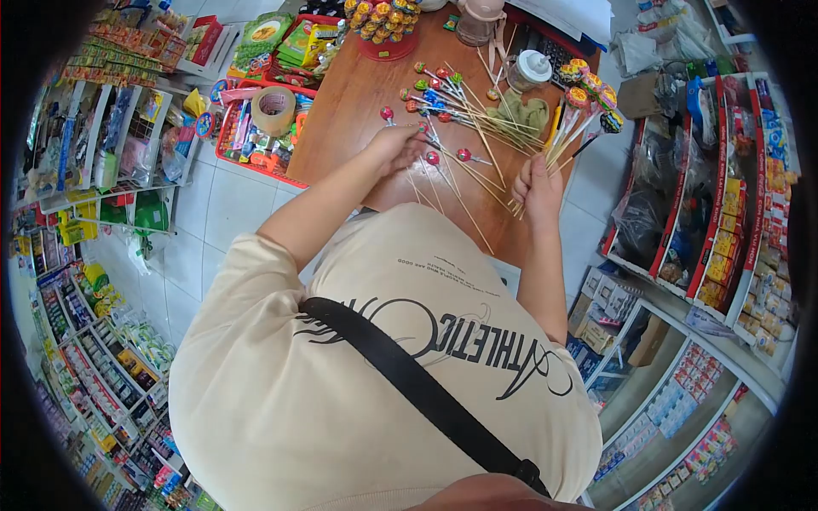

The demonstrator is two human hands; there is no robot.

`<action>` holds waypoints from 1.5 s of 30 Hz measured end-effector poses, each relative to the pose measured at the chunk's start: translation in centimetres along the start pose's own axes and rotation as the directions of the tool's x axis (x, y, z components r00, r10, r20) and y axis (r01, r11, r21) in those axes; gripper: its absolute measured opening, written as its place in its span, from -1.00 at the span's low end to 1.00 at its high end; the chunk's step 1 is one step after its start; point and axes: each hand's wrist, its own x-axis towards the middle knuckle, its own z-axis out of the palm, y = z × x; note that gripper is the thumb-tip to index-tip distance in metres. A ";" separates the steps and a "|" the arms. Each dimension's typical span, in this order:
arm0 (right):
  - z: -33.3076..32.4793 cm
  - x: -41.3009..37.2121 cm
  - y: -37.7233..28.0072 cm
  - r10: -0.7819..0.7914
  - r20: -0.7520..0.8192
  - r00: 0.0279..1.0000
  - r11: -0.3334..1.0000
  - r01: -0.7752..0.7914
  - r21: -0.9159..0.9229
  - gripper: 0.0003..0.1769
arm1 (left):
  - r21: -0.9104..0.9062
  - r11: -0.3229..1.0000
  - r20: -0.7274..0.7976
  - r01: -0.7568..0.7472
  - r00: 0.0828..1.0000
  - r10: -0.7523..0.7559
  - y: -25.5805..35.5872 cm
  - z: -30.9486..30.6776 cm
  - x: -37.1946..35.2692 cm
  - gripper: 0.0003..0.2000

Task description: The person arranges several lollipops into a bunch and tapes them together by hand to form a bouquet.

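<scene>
My right hand (539, 187) is closed round a bundle of long thin wooden sticks, with wrapped lollipops (588, 89) at their upper ends. My left hand (396, 149) is over the table, its fingertips drawn together at a lollipop (423, 127); how firmly they grip it is hard to see. Beside that hand lie a few pink-red lollipops (433, 157) and several bare sticks (464, 200). Farther back, a loose pile of colourful lollipops (430, 89) lies with more sticks across the brown wooden table (336, 128).
A red stand full of lollipops (381, 43) is at the back. A white-lidded jar (530, 70) and a green cloth (527, 115) are behind the sticks. Left of the table, a red basket (223, 140) holds a tape roll (273, 111). Stocked shelves (711, 196) stand at right.
</scene>
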 end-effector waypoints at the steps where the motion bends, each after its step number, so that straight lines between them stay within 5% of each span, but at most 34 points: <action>1: 0.3 -0.1 0.0 -0.006 -0.004 1.000 1.000 0.006 -0.005 -0.72 | 0.024 1.000 0.012 -0.008 1.000 0.007 0.0 0.8 0.7 -0.78; 6: 0.6 -0.4 -0.8 -0.045 -0.029 0.999 0.997 0.043 -0.059 -0.74 | 0.208 0.977 -0.038 -0.038 0.998 0.047 -0.1 2.5 3.6 -0.81; 7: 0.3 -0.6 -1.1 -0.060 -0.029 0.998 0.995 0.057 -0.078 -0.75 | 0.462 0.858 -0.038 -0.224 0.962 0.271 -0.4 2.0 4.0 -0.81; 9: -0.7 -1.1 -1.3 -0.079 -0.037 0.996 0.991 0.074 -0.113 -0.77 | 0.827 0.349 0.138 -0.442 0.760 0.636 -0.7 -0.4 4.5 -0.80; 12: -2.4 -2.2 -0.9 -0.085 -0.067 0.994 0.986 0.075 -0.149 -0.78 | 0.930 0.049 0.213 -0.364 0.644 0.735 0.9 -3.1 2.5 -0.77; 25: -2.1 -1.8 0.5 0.056 -0.058 0.997 0.982 -0.066 -0.175 -0.76 | 0.979 -0.055 0.200 -0.198 0.864 0.461 2.7 -1.4 1.8 -0.63; 33: -1.6 -1.7 0.7 0.039 -0.051 0.998 0.969 -0.050 -0.244 -0.74 | 0.938 0.103 0.214 -0.331 0.786 0.580 8.2 -1.4 -4.4 -0.67; 36: -1.4 -1.4 0.8 0.023 -0.002 1.000 0.975 -0.022 -0.221 -0.76 | 0.694 0.406 0.264 -0.595 0.734 0.625 10.7 -1.8 -6.4 -0.72; 39: -0.6 -0.9 1.2 -0.056 0.040 0.998 0.955 0.065 -0.290 -0.75 | 0.435 0.549 0.291 -0.714 0.688 0.665 12.4 1.3 -10.9 -0.74; 45: 0.0 -1.0 2.3 -0.096 0.234 0.967 0.902 0.184 -0.391 -0.75 | 0.406 0.472 0.475 -0.782 0.622 0.622 12.7 4.0 -12.5 -0.67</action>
